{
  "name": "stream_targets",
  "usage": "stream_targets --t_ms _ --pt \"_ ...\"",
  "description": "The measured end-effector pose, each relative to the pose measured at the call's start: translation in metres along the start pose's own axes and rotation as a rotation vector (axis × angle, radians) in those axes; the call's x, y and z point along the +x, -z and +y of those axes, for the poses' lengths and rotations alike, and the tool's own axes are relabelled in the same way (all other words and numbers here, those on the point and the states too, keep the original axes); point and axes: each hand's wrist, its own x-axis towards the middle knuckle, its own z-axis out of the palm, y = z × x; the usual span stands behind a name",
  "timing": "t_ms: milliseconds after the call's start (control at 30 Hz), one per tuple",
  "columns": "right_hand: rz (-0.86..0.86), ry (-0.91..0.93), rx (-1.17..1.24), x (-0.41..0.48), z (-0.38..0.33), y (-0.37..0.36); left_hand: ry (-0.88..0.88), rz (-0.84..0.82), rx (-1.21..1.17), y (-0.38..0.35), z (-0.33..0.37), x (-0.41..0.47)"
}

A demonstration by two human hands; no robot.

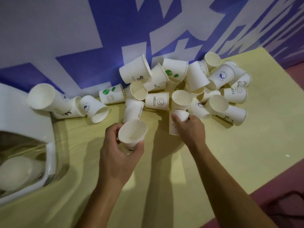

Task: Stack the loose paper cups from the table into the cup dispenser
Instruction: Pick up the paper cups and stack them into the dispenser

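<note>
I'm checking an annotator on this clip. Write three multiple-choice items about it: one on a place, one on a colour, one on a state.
1. Where does the cup dispenser sit?
A. At the table's left edge
B. At its right edge
C. Behind the cup pile

2. What colour is the table surface?
A. Red
B. Pale yellow
C. Black

3. What is the left hand doing?
A. Resting flat on the table
B. Holding a cup
C. Hanging empty in the air

Answers:
1. A, the white housing fills the left edge of the view.
2. B, bare yellow shows around the cups.
3. B, its fingers wrap a cup with its mouth up, while the right hand grips another cup by the pile.
</note>
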Motion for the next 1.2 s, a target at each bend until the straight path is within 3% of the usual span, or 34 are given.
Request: stream_targets --t_ms 233,567,933,1200 --pt "-0.108 -0.025 0.117 -0.042 -0.004 0.004 0.037 0.001 -0.192 0.061 -0.016 -0.016" --pt "-0.361 0.337 0.309 -0.193 -0.065 -0.016 0.005 0.126 -0.281 0.166 -0.046 -0.052" --pt "-0.489 0.563 0.368 -0.273 -0.117 -0.075 -0.061 0.297 -0.205 0.251 -0.088 -0.058" --pt "-0.521 0.554 0.366 -0.276 -0.117 -0.089 -0.144 0.332 0.030 0.254 -0.099 -0.027"
